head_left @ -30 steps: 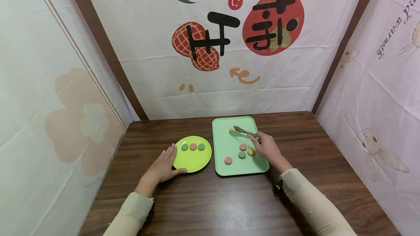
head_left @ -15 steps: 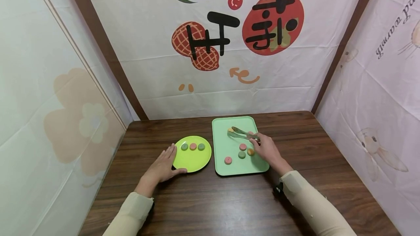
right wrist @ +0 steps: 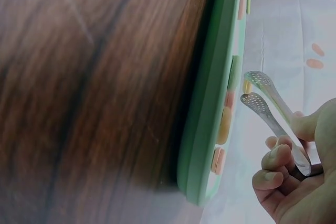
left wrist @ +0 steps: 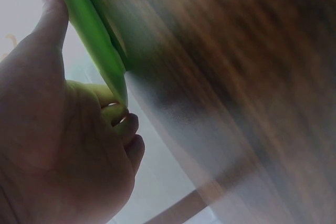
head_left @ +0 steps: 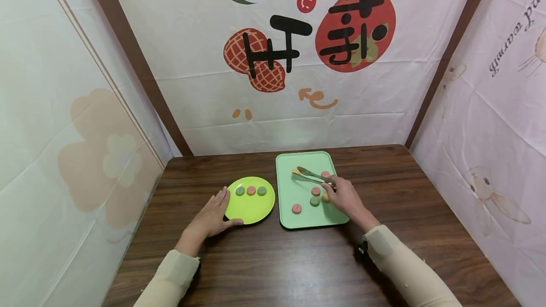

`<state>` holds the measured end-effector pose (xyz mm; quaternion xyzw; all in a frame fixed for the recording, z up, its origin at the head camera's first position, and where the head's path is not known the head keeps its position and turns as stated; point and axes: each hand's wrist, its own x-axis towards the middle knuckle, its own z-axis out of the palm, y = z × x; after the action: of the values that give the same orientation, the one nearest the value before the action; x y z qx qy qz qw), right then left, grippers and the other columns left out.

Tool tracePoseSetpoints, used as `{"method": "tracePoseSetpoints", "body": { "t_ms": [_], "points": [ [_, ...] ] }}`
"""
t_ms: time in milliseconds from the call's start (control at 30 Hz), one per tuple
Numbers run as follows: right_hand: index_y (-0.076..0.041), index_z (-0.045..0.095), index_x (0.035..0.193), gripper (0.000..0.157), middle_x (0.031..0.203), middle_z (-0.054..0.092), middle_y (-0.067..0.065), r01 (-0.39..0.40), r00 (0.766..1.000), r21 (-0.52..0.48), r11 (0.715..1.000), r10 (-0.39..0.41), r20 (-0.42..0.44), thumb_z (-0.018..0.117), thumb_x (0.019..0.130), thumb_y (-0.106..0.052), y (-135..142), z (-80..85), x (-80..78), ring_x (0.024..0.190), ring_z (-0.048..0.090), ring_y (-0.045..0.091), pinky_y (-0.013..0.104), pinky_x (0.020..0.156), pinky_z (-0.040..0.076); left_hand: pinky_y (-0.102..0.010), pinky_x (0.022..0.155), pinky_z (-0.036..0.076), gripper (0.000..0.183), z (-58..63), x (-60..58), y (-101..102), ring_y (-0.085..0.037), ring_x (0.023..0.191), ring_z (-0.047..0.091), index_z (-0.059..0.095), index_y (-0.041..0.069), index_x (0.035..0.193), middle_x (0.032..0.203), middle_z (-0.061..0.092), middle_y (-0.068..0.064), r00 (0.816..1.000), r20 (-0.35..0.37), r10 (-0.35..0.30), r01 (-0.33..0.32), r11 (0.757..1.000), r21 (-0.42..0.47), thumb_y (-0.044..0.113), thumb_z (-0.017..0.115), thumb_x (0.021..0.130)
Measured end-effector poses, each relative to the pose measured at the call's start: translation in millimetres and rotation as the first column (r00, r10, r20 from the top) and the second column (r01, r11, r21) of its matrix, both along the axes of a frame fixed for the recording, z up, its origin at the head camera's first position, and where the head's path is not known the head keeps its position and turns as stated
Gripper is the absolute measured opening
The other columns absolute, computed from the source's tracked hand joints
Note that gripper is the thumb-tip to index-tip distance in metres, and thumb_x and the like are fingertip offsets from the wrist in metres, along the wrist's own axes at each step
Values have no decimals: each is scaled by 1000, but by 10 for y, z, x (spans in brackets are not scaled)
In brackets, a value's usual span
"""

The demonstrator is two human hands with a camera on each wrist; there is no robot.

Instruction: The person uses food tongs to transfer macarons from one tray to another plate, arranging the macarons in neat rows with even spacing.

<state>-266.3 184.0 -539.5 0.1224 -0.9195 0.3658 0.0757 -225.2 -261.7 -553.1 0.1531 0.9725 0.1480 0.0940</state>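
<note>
While the left hand (head_left: 212, 214), fingers extended, touched a glossy round plate (head_left: 251, 210), the right hand (head_left: 346, 197) gripped perforated metal tongs (right wrist: 275, 125).

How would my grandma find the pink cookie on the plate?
On the brown wood-grain table, the left hand touches a round yellow-green plate. On it, the round pink cookie sits between two round green cookies, the only pink one there.

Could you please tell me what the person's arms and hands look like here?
The left hand and right hand are bare, with no gloves visible. Both arms wear long, plain cream fabric sleeves ending in pale cuffs. A small black item shows beneath the right cuff, and something dark at the left; neither is clear enough to identify.
</note>
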Motion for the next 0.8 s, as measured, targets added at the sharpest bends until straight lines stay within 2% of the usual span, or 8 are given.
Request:
{"method": "tracePoseSetpoints", "body": {
  "t_ms": [67,233,467,633,800],
  "points": [
    [-1,73,127,32,114,77,17,-2,1000,-3,1000,2,-8,68,109,-27,-16,6,18,98,75,31,48,77,63,-56,134,17,121,-1,0,1,-42,164,16,14,-8,168,177,11,-27,1000,-1,-1,1,1000,0,74,65,95],
    [0,72,129,33,114,78,18,-11,999,-11,1000,11,-31,70,108,-25,-44,7,49,97,75,30,46,75,62,-56,134,16,121,5,0,6,-42,164,16,14,-8,168,177,11,-27,1000,-3,2,-2,1000,2,73,65,95],
    [3,66,141,42,102,78,11,-43,999,-25,999,43,1,66,110,-26,-69,1,83,71,62,14,35,63,52,-56,134,17,120,19,17,6,-42,164,16,15,-9,168,177,11,-28,1000,1,0,0,1000,5,72,66,96],
    [2,69,136,37,113,78,15,-63,998,-21,998,63,-29,68,109,-24,-105,-3,108,83,72,19,36,65,57,-56,134,16,121,13,12,5,-42,164,15,14,-8,168,177,10,-27,1000,5,2,-2,1000,5,73,66,95],
    [1,72,132,32,114,78,16,-72,997,-27,997,71,-41,68,108,-20,-147,5,136,94,75,26,41,71,61,-56,134,16,122,3,3,7,-41,164,15,13,-8,169,177,10,-27,1000,5,3,-3,1000,0,75,64,95]
  ]
}}
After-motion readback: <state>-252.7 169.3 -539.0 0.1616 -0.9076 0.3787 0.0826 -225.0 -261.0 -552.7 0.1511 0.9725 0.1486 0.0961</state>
